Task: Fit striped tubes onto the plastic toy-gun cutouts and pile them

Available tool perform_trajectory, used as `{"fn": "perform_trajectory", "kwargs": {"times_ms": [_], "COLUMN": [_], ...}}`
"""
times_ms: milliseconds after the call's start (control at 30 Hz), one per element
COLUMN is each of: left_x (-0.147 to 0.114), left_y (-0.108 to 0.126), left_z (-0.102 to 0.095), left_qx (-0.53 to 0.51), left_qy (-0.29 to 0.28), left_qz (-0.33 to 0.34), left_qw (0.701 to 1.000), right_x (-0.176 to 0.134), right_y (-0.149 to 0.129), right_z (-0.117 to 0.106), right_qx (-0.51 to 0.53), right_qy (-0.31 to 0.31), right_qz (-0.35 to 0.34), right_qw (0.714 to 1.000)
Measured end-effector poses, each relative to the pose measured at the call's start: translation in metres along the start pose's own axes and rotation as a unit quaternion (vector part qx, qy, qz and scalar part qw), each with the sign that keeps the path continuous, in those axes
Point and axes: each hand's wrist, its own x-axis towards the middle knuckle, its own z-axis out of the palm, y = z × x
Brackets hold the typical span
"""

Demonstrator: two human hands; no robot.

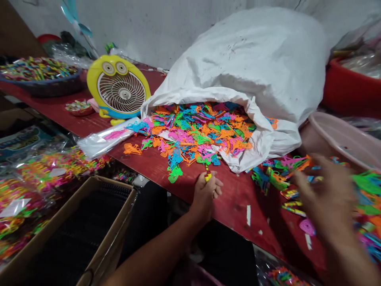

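My left hand (pixel 204 192) is closed near the table's front edge, a small yellow-and-red piece (pixel 208 176) sticking up from its fingers. Just beyond it, a heap of flat plastic pieces (pixel 190 135) in orange, green, blue and pink spills from the mouth of a big white sack (pixel 250 59). On the right, my right hand (pixel 330 198) is blurred by motion, its thumb and fingers apart. Beneath and around it lie more coloured plastic pieces (pixel 285 165) and small yellow wrapped sticks (pixel 293 206). No held thing shows in the right hand.
A yellow character-shaped fan (pixel 123 91) stands left of the sack, with clear plastic bags (pixel 107 141) before it. A wide basin (pixel 38 81) of small coloured items sits far left. An open carton (pixel 98 222) is below; pink (pixel 315 135) and red tubs (pixel 342 89) stand right.
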Motion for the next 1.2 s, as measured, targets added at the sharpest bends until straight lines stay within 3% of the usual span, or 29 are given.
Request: {"fn": "perform_trajectory", "kwargs": {"times_ms": [100,167,233,300,500,633,700,767,867,967,1100,1200], "left_x": [-0.001,-0.001,0.0,0.0,0.003,0.002,0.001,0.0,0.0,0.0,0.0,0.001], "left_y": [-0.005,-0.007,-0.007,-0.007,-0.008,-0.009,-0.01,-0.01,-0.012,-0.012,-0.007,-0.001], "left_z": [-0.003,-0.005,-0.007,-0.007,-0.005,-0.004,-0.003,0.0,0.004,0.007,0.004,-0.003], "left_qx": [0.002,0.002,-0.004,-0.016,-0.023,-0.021,-0.005,0.028,0.098,0.134,0.128,0.118], "left_qy": [0.001,-0.004,0.001,0.013,0.041,0.059,0.067,0.059,0.012,-0.034,-0.063,-0.118], "left_qz": [0.033,0.051,0.059,0.058,0.054,0.063,0.067,0.064,0.047,0.035,0.032,-0.004], "left_qw": [0.999,0.999,0.998,0.998,0.997,0.996,0.996,0.996,0.994,0.99,0.989,0.986], "right_x": [-0.001,0.004,0.012,0.018,0.0,-0.027,-0.038,-0.046,-0.054,-0.061,-0.067,-0.064], "right_y": [-0.064,-0.09,-0.1,-0.099,-0.078,-0.063,-0.06,-0.062,-0.072,-0.081,-0.079,-0.068], "right_z": [0.07,0.109,0.134,0.144,0.129,0.113,0.103,0.092,0.075,0.064,0.053,0.044], "right_qx": [0.133,0.136,0.128,0.124,0.141,0.257,0.347,0.426,0.479,0.488,0.474,0.421], "right_qy": [-0.145,-0.202,-0.236,-0.255,-0.248,-0.238,-0.235,-0.236,-0.242,-0.243,-0.282,-0.254], "right_qz": [-0.132,-0.177,-0.206,-0.218,-0.19,-0.031,0.085,0.189,0.278,0.294,0.256,0.185], "right_qw": [0.972,0.954,0.941,0.934,0.94,0.936,0.904,0.853,0.796,0.785,0.794,0.851]}}
